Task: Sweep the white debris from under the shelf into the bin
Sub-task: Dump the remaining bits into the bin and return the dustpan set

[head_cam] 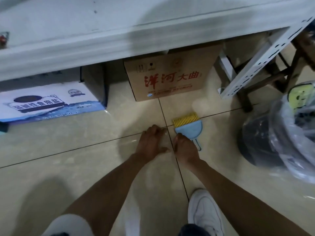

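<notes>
We grip the brush (187, 126) in our curled right hand (185, 149), bristles on the floor (68, 150) before a box (170, 79); our left hand (151, 142) rests open beside it.

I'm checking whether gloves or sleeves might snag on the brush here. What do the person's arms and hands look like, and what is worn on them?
Both forearms are bare right up to the bottom edge of the picture: no sleeve shows. The left hand and the right hand have no gloves. No watch, ring or wristband is visible, though the picture is soft, so something small could go unseen.
</notes>
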{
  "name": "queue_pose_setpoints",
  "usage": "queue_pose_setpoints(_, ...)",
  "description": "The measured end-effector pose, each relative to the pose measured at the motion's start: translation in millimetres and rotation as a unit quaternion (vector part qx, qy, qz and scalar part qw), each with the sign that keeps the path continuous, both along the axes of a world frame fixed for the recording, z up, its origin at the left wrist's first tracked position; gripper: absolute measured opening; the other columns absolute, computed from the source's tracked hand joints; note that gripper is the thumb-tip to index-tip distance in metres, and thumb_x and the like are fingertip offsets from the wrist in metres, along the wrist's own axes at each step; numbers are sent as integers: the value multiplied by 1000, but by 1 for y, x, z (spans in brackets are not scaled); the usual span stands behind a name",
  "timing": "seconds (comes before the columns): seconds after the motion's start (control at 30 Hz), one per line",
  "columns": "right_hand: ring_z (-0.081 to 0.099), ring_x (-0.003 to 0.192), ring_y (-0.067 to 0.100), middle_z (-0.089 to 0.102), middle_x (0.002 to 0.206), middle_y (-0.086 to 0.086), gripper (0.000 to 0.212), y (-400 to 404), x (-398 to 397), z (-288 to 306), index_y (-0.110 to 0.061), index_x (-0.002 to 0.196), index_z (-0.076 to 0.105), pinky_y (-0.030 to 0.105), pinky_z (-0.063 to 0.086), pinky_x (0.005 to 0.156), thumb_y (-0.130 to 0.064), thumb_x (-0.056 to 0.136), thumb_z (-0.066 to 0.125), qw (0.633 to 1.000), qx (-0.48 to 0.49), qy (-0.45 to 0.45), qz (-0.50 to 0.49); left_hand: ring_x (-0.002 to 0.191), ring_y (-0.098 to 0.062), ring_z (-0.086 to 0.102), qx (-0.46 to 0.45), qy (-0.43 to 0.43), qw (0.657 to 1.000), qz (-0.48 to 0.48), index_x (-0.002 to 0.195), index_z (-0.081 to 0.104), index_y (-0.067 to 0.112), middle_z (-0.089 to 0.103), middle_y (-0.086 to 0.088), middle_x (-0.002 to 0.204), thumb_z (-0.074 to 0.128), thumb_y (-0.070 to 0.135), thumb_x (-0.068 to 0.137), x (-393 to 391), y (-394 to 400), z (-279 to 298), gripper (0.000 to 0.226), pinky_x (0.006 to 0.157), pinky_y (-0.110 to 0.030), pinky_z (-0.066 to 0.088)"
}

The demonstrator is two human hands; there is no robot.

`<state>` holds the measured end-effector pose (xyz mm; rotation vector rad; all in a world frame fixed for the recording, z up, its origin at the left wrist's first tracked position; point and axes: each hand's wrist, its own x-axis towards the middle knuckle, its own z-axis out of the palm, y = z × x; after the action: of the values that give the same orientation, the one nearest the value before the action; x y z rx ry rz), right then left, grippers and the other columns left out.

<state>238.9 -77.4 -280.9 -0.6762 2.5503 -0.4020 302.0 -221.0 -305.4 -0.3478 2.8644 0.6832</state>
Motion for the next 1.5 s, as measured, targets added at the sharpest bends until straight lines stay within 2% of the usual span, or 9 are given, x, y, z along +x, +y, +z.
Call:
queue_pose_setpoints(0.13, 69, 79, 25, 68, 87, 14, 8, 2, -1, -7, -1, 95, 61, 26, 54, 68, -1, 87, 58, 996, -51, 71, -27, 109, -25, 54, -24, 67, 996, -51, 129, 58, 26, 56, -3, 122, 64, 58, 75, 3, -8, -16, 64, 90, -37, 42)
queue_pose_setpoints(0.2, 68, 86, 24, 69, 92, 14, 14, 3, 3, -11, 0, 97, 62, 29, 53, 74, -1, 91, 49, 997, -59, 50, -14, 100, -23, 58, -38, 122, 990, -51, 115, 67, 25, 62, -1, 110, 54, 58, 80, 9, -7, -24, 50, 83, -34, 43)
queue_pose_setpoints(0.37, 67, 74, 23, 68, 81, 11, 12, 8, 9, -12, -4, 86, 61, 23, 45, 62, 0, 90, 51, 987, -118, 91, -65, 84, -20, 61, 9, 183, 981, 56, 87, 70, 20, 64, 3, 92, 57, 42, 85, 16, 12, -33, 26, 74, -28, 33)
queue_pose_setpoints(0.57, 67, 80, 28, 67, 89, 9, 8, 33, -7, -8, -10, 97, 57, 32, 49, 63, -8, 90, 54, 965, -131, 118, -194, 98, -18, 59, 82, 160, 975, 130, 118, 65, 15, 61, -4, 113, 67, 43, 80, 17, 16, -34, 46, 86, -32, 51)
queue_pose_setpoints(0.77, 66, 93, 30, 64, 105, 11, 20, 46, -18, -11, -9, 108, 55, 37, 53, 70, -10, 88, 60, 966, -104, 116, -204, 79, -11, 57, 86, 190, 973, 94, 88, 74, 13, 63, -2, 90, 67, 33, 82, 6, 8, -31, 22, 74, -23, 42)
queue_pose_setpoints(0.97, 61, 89, 28, 58, 103, 11, 29, 55, -14, -17, -9, 106, 53, 36, 53, 63, -26, 86, 65, 968, -51, 147, -195, 78, -9, 49, 83, 215, 967, 112, 84, 73, 4, 63, -10, 89, 76, 13, 78, 4, 9, -33, 11, 72, -11, 30)
queue_pose_setpoints(1.17, 61, 87, 31, 59, 99, 15, 28, 59, -10, -22, -6, 101, 57, 32, 46, 61, -29, 86, 66, 969, -17, 150, -196, 73, -23, 58, 51, 195, 977, 63, 74, 63, 5, 60, -8, 82, 58, 24, 87, -2, 8, -34, 23, 69, -34, 47)
queue_pose_setpoints(1.37, 62, 86, 31, 60, 98, 16, 28, 56, -14, -20, -4, 98, 58, 38, 52, 66, -30, 89, 62, 973, 5, 138, -185, 81, -25, 63, -110, 118, 987, 20, 81, 63, 14, 63, -4, 87, 44, 34, 89, -6, 1, -38, 29, 75, -36, 36)
queue_pose_setpoints(1.5, 63, 86, 29, 63, 98, 14, 32, 55, -19, -17, -5, 100, 59, 37, 52, 69, -35, 90, 61, 975, 18, 121, -185, 75, -34, 63, 23, 133, 975, 178, 88, 64, 4, 67, -15, 87, 58, 19, 94, -9, -4, -18, 17, 70, -38, 49)
